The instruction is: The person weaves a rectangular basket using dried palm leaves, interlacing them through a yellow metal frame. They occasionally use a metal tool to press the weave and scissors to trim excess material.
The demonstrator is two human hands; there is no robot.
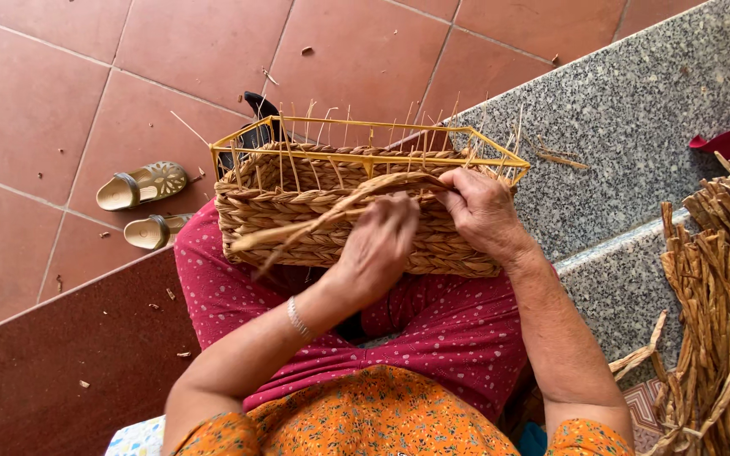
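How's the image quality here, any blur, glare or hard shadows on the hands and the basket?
Head view: soft, even daylight, no glare and no hard shadows; the left hand is slightly motion-blurred, while the right hand, the woven basket and its yellow wire frame are sharp; straight lines bend a little toward the edges.
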